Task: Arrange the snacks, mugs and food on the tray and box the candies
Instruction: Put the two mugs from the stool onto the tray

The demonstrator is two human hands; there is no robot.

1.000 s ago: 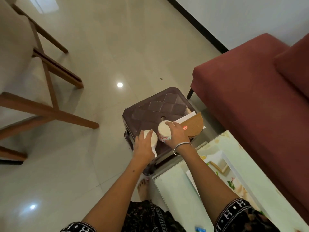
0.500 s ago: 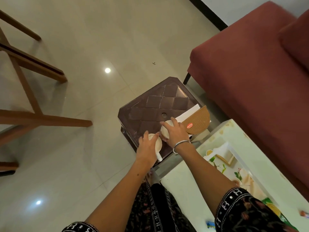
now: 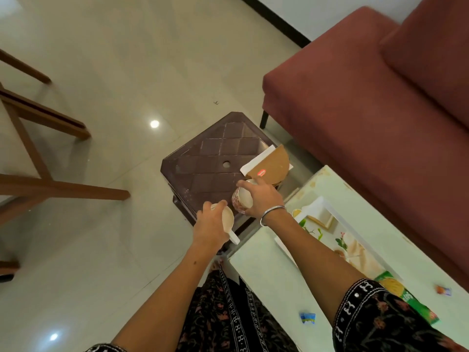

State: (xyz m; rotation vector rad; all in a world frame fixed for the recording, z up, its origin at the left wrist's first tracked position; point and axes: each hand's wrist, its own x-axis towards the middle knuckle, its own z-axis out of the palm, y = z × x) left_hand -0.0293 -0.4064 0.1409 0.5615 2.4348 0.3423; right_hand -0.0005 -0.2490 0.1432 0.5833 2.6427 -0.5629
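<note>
Head view: my left hand [image 3: 209, 228] and right hand [image 3: 261, 198] each gripped a mug [image 3: 242, 199] over the stool [image 3: 215, 158], ready for the tray [image 3: 327, 207]

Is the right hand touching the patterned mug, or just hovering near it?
Touching. The head view shows the right hand wrapped over the patterned mug, its fingers curled across the rim with no gap visible.
</note>
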